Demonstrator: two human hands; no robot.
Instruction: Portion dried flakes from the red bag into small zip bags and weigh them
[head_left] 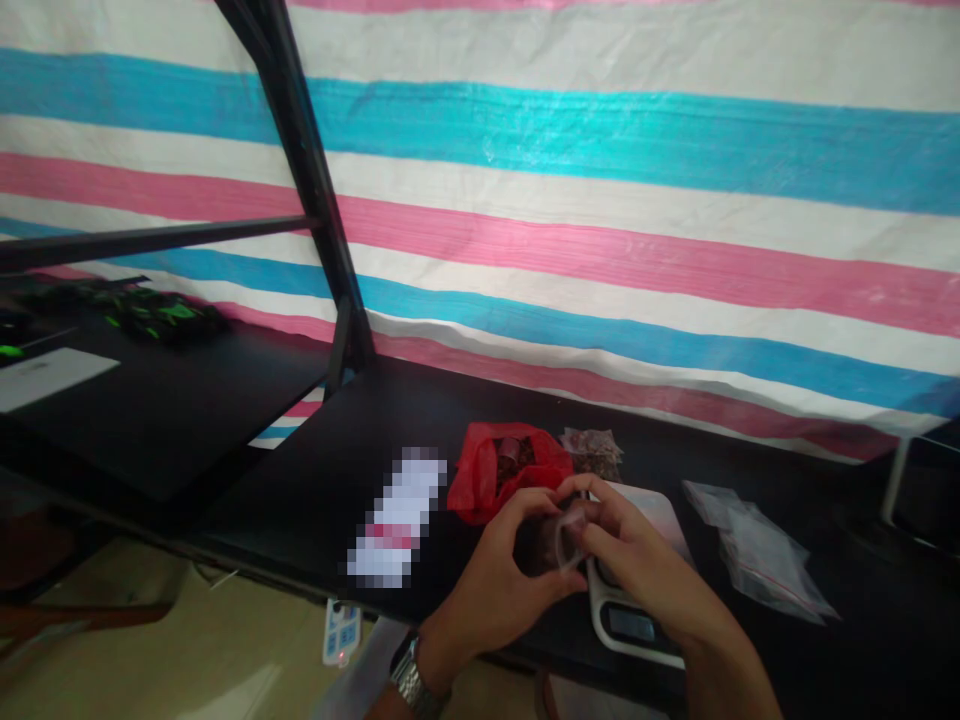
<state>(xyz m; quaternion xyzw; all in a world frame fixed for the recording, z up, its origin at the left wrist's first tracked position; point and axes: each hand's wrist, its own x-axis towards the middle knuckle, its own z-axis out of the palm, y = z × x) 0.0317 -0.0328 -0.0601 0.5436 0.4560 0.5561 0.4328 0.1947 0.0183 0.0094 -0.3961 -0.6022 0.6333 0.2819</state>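
Note:
A small clear plastic bag [570,540] is between my two hands, partly hidden by the fingers. My left hand [501,572], with a metal watch on its wrist, curls around it, thumb low and fingers high. My right hand [634,545] pinches the bag from the other side. Under my right hand lies a white digital scale [611,645] with a small dark display, largely covered by the hand and forearm. Just beyond my left hand, a red plastic bag [469,490] stands open, with brown dried bits and a small scoop-like piece [510,450] inside.
A filled clear bag [596,452] lies behind the scale. Several flat clear zip bags [772,560] lie to the right. A pixelated white sheet [401,515] is at left. A black metal post [315,200] rises beyond it. Below the table edge hangs a power strip [342,632].

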